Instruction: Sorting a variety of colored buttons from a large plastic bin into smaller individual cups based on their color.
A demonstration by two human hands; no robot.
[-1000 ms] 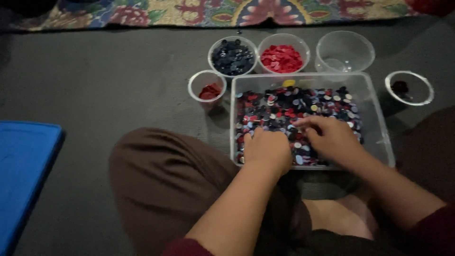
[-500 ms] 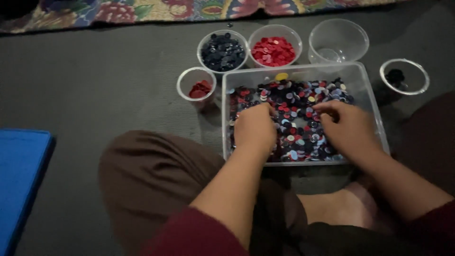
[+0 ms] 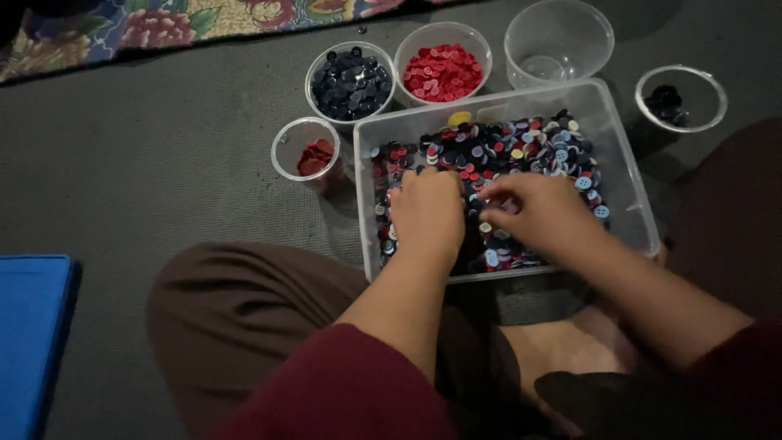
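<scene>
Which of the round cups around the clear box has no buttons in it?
The large clear cup at the top right, beside the cup of red buttons. The other cups all hold buttons.

Centre of frame: clear plastic bin on grey floor, filled with mixed buttons in red, navy and pale blue. Left hand rests palm-down in the pile; right hand beside it, fingers curled onto the buttons. Above the bin: cup of navy buttons, cup of red buttons, empty clear cup. Small cup with red pieces left of bin. Blue mat at lower left.
</scene>
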